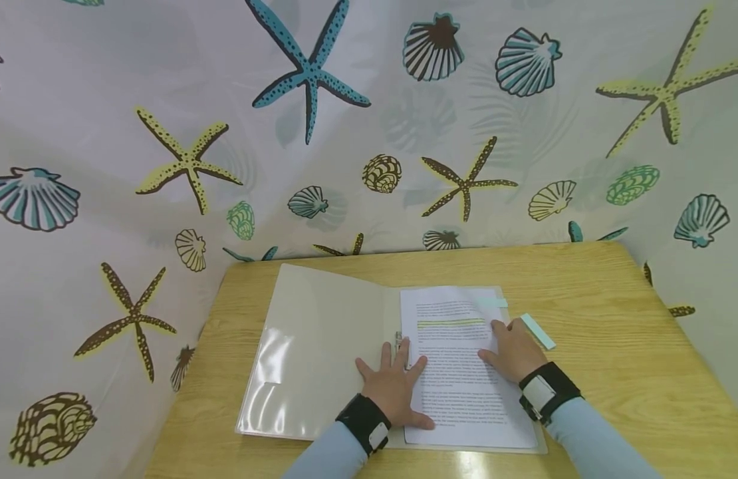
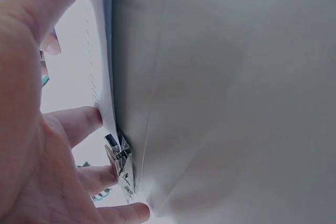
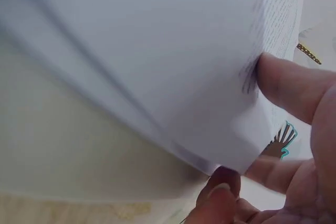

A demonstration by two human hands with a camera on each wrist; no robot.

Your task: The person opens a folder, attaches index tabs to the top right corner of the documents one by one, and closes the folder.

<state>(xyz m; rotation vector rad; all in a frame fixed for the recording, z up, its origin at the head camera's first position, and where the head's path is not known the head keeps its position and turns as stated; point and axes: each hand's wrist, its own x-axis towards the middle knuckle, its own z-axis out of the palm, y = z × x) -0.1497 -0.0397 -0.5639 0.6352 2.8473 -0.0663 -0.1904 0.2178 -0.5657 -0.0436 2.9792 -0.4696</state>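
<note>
A printed sheet of paper (image 1: pixel 459 392) with a yellow highlighted line lies on the right side of an open folder (image 1: pixel 321 346). My left hand (image 1: pixel 393 392) rests with fingers spread over the sheet's left edge and the folder's metal clip (image 2: pixel 122 163). At the sheet's right edge, my right hand (image 1: pixel 515 352) has its thumb and forefinger on the printed face. Its other fingers curl at the edge, pinching the paper (image 3: pixel 210 87), which bows up in the right wrist view. A pale blue sticky tab (image 1: pixel 492 303) sits near the sheet's top right corner.
A pale blue strip (image 1: pixel 538 331) lies on the wooden table (image 1: pixel 620 346) just beyond my right hand. A curtain (image 1: pixel 345 166) printed with shells and starfish hangs behind the table and along both sides.
</note>
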